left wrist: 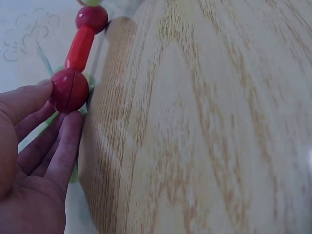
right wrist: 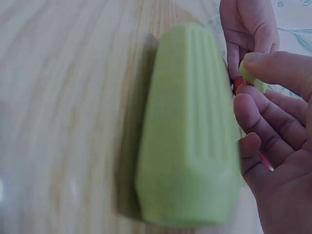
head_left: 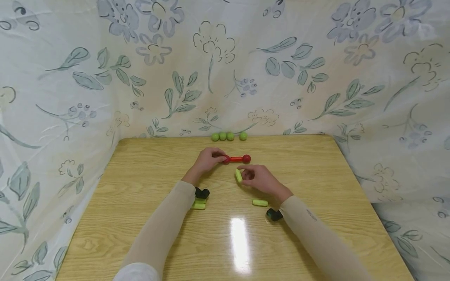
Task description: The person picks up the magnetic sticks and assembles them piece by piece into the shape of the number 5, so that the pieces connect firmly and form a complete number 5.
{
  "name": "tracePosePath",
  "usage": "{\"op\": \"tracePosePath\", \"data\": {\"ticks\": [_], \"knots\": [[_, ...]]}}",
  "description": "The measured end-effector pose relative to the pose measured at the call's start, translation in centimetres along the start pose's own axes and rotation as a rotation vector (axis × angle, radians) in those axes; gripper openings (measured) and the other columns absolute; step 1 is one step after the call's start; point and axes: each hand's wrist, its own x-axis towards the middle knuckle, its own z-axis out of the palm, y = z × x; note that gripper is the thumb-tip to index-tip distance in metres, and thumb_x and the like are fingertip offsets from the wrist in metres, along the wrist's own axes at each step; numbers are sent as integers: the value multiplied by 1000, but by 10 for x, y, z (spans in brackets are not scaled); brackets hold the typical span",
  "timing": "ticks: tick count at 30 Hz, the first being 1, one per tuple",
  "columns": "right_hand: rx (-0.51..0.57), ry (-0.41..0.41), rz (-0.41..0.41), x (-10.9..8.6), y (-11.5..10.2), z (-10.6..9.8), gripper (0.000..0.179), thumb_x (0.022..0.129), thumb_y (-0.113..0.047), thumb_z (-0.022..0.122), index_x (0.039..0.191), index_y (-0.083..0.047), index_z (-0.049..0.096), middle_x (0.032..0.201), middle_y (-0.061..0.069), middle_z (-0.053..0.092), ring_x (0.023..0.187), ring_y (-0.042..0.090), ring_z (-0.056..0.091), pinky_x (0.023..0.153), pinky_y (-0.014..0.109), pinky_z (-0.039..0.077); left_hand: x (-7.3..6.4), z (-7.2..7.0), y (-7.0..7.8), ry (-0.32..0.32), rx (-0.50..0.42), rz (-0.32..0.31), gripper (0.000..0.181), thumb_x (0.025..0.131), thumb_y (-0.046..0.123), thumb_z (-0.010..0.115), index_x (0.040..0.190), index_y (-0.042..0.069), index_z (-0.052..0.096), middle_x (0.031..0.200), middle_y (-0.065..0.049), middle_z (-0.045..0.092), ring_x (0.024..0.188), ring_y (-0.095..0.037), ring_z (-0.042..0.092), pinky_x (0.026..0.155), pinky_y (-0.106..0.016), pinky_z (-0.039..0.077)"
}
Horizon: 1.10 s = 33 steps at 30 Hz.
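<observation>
Near the back middle of the table, my left hand (head_left: 210, 159) pinches a red ball (left wrist: 70, 90) between thumb and fingers. A red rod (head_left: 236, 159) joins this ball to a second red ball (head_left: 247, 159) at its right end. Closer to me and to the right, my right hand (head_left: 261, 178) pinches a short light-green rod (head_left: 238, 175) between thumb and fingers, held steeply tilted. Another light-green rod (head_left: 260, 203), ridged along its side in the right wrist view, lies on the table below the right hand.
Several green balls (head_left: 230, 136) line the table's back edge, one spaced a little apart. More light-green rods (head_left: 198, 206) lie partly hidden by the left sleeve. Flowered cloth (head_left: 225, 78) hangs behind the wooden table (head_left: 140, 171) and at its sides.
</observation>
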Motion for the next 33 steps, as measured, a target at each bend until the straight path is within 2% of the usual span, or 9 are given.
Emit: {"op": "tracePosePath", "data": {"ticks": [14, 21, 33], "knots": [[59, 16, 12, 16, -3, 10, 53, 94, -14, 88, 143, -10, 69, 99, -1, 71, 92, 19, 67, 86, 34, 57, 1, 0, 0, -2, 9, 21, 19, 104, 18, 78, 118, 5, 81, 113, -6, 79, 109, -24, 71, 102, -42, 54], [44, 45, 31, 24, -7, 13, 50, 94, -14, 89, 140, -10, 70, 100, -1, 71, 91, 19, 67, 84, 36, 57, 3, 0, -5, 8, 23, 23, 20, 103, 19, 78, 119, 7, 81, 114, -5, 79, 111, -23, 71, 103, -42, 54], [18, 65, 23, 37, -11, 23, 51, 92, -13, 90, 138, -3, 70, 96, -1, 74, 88, 15, 70, 85, 35, 59, 0, 1, -1, 5, -1, 12, 19, 104, 15, 76, 121, 6, 80, 113, -6, 79, 111, -23, 71, 102, -42, 54]]}}
